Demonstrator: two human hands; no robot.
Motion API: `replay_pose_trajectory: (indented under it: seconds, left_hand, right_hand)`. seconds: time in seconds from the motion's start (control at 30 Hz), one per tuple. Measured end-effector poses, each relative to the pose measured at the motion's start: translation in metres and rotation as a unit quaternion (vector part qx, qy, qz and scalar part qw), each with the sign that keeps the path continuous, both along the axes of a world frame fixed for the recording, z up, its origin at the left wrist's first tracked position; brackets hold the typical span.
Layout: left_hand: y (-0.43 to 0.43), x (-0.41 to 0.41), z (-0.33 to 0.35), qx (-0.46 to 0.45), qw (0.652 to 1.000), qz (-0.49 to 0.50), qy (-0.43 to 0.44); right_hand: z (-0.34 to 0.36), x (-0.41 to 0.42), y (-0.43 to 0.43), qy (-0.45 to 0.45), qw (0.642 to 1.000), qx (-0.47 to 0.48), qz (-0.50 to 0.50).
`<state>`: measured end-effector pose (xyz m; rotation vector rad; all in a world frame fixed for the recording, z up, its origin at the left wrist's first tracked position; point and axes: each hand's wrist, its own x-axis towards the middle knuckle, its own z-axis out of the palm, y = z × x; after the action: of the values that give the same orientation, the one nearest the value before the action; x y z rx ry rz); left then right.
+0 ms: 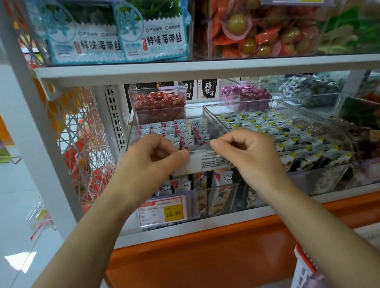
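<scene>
While a shopper's two bare hands meet over a shop shelf, the left hand [153, 155] and the right hand [241, 149] each pinch, thumb against curled fingers, the upper edge of a white packet [206, 162] printed with small black type. The packet hangs between them, above the front part of a clear bin [135, 125] filled with small wrapped snacks [179, 131] marked in red and white. A price tag [162, 210] with a yellow panel is fixed to the bin's front. Just to the right stands a neighbouring bin [214, 117] of yellow-cornered sachets, and seaweed packs [117, 40] stand on the shelf [201, 69] above.

Judging by the twin pinch at the top edge, the step in hand looks like pulling the packet open at its seam, probably to top up the bin, though whether the seam has parted at all cannot be told. To do it well, the packet should be kept squarely over the bin rather than over the gap at its front, so anything that spills lands among the snacks. The thumbs sit close together at the seam, which suits a controlled tear: an even, outward pull from both sides would open it cleanly, where a sharp jerk could burst the wrapper and scatter its contents onto the sachets next door or the floor. Tipping the mouth low toward the bin before letting go would finish it tidily.
</scene>
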<state>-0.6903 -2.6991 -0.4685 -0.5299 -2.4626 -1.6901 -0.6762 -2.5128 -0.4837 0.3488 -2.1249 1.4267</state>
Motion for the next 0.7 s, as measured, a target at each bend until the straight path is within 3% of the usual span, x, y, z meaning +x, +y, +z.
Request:
replay_pose_trajectory:
  seconds: [0.4, 0.57, 0.7]
  left_hand:
    - [-0.011, -0.004, 0.003, -0.062, 0.993, 0.025, 0.099]
    - [-0.009, -0.005, 0.001, 0.017, 0.998, -0.055, -0.023]
    - [-0.009, -0.005, 0.000, 0.038, 0.995, -0.066, -0.063]
  right_hand:
    - [0.000, 0.000, 0.001, -0.020, 0.999, -0.004, 0.039]
    - [-0.001, 0.000, -0.002, -0.015, 1.000, -0.026, -0.004]
    - [0.003, -0.003, 0.005, -0.092, 0.994, -0.049, 0.031]
